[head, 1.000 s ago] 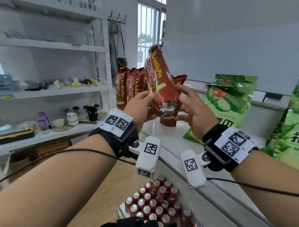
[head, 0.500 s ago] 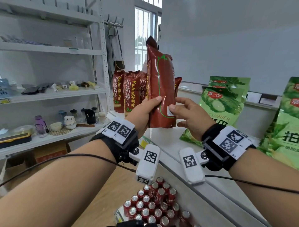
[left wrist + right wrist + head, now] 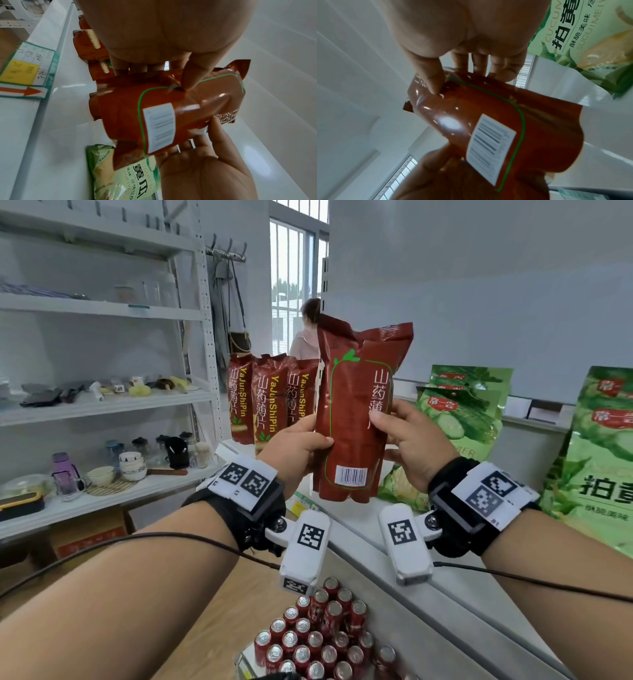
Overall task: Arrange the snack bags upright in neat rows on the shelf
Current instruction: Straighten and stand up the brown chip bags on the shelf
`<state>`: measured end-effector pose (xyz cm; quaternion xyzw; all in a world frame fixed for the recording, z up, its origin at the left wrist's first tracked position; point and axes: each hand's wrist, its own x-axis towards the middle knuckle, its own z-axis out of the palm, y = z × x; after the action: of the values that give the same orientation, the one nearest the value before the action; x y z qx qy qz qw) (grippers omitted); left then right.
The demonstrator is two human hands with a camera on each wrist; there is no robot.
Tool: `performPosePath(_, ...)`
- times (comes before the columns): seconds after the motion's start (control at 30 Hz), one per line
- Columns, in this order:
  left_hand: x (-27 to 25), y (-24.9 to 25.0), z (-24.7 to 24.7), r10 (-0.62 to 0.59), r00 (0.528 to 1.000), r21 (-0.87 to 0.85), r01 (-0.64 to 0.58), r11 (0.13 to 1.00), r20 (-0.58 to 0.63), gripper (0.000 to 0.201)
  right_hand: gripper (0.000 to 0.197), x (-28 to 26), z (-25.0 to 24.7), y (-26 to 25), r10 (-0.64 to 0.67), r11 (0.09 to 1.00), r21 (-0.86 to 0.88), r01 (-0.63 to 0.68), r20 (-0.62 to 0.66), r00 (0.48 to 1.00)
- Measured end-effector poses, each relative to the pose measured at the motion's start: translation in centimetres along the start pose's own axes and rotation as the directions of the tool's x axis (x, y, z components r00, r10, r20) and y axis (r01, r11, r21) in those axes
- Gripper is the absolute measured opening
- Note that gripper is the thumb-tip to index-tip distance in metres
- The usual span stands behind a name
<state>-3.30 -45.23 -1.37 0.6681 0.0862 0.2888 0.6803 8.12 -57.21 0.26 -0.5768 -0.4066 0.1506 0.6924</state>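
Note:
I hold a dark red snack bag (image 3: 356,412) upright above the white shelf (image 3: 370,529), its back with the barcode label toward me. My left hand (image 3: 301,440) grips its left edge, thumb on the back. My right hand (image 3: 407,433) grips its right edge, thumb across the printed characters. The wrist views show the same red bag (image 3: 171,108) (image 3: 496,121) pinched between thumb and fingers of both hands. Three matching red bags (image 3: 270,398) stand in a row at the shelf's far left end, behind the held one.
Green cucumber snack bags (image 3: 462,412) stand behind and right of my hands, another large green bag (image 3: 603,460) at the far right, and one lies flat (image 3: 123,173) under the held bag. Red cans (image 3: 318,642) are packed below the shelf. A metal rack (image 3: 102,405) of kitchenware stands left.
The red bag has been turned in my hands from its picture side, through edge-on, to its broad back with the barcode facing me. Both hands kept hold throughout.

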Motion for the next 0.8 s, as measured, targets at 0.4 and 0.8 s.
performPosePath(0.4,1.0,0.8,-0.1,0.174,0.983,-0.126,-0.179,0.976,-0.052,0.023,0.008,-0.4,0.6,-0.2,-0.071,0.995,-0.069,0.069,-0.029,0.997)
performPosePath(0.8,2.1,-0.1,-1.3,0.099,0.995,-0.161,-0.103,0.982,-0.030,0.016,0.018,0.6,0.8,0.2,-0.079,0.985,-0.154,0.075,-0.024,0.997)
